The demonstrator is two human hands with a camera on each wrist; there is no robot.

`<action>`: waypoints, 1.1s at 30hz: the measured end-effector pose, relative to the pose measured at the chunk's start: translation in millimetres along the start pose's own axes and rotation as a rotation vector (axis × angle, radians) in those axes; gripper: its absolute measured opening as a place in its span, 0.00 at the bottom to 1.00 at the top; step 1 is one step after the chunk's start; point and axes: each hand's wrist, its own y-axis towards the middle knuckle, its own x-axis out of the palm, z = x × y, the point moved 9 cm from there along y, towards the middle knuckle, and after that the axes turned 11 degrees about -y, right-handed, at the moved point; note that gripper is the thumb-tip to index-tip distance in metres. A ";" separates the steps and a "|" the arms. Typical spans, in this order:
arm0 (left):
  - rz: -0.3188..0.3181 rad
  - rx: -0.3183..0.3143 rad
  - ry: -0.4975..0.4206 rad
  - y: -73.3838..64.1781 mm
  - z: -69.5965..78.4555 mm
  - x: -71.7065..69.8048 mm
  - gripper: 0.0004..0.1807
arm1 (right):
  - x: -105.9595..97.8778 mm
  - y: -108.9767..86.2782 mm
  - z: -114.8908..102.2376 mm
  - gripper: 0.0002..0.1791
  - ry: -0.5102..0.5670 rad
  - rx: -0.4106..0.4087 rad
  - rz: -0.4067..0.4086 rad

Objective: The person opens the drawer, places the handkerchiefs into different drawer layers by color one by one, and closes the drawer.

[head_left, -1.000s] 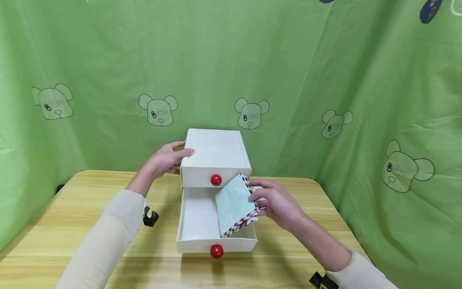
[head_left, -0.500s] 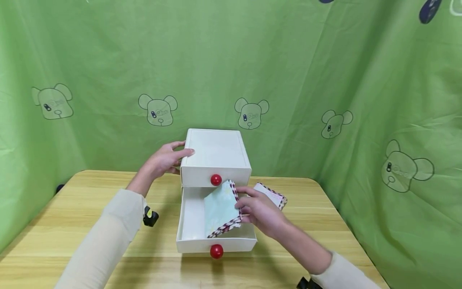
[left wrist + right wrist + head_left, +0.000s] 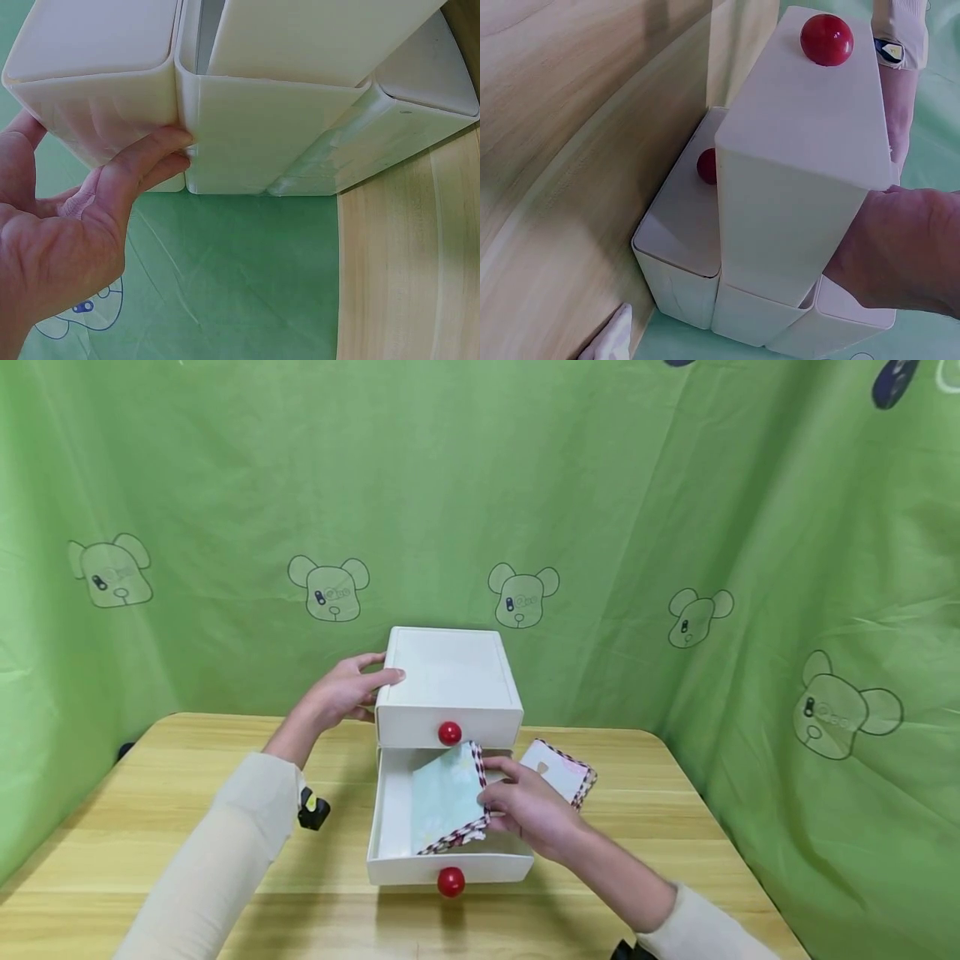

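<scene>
A white drawer cabinet (image 3: 450,668) stands mid-table with its middle drawer (image 3: 393,802) pulled out. My left hand (image 3: 347,691) rests against the cabinet's upper left side, thumb over the top edge. Its fingers (image 3: 154,154) lie along the side wall in the left wrist view. My right hand (image 3: 536,814) pinches a folded pale green handkerchief (image 3: 447,797) by its braided dark red and white edge. The handkerchief is tilted inside the drawer. In the right wrist view the drawer's wall (image 3: 791,225) hides the fingers of my right hand (image 3: 907,251) and the handkerchief.
Another folded handkerchief (image 3: 557,768), white with a similar edging, lies on the wooden table (image 3: 637,827) right of the cabinet. Red knobs (image 3: 451,882) stick out from the drawer fronts. A green curtain (image 3: 420,485) hangs behind and at both sides.
My right hand has carried the pale green handkerchief left and slightly down into the drawer, uncovering the white handkerchief on the table. The left hand and the cabinet stay as they were.
</scene>
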 end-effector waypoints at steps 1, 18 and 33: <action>0.000 0.000 -0.001 -0.1 0.2 0.3 0.48 | 0.4 -0.2 0.2 0.34 -0.002 0.001 -0.005; -0.001 -0.001 0.005 -0.7 0.4 0.4 0.49 | 5.8 -5.1 -1.0 0.34 0.024 0.017 -0.132; -0.008 0.005 0.000 -1.2 0.9 0.8 0.49 | 1.6 -13.7 -5.3 0.34 0.006 0.022 -0.195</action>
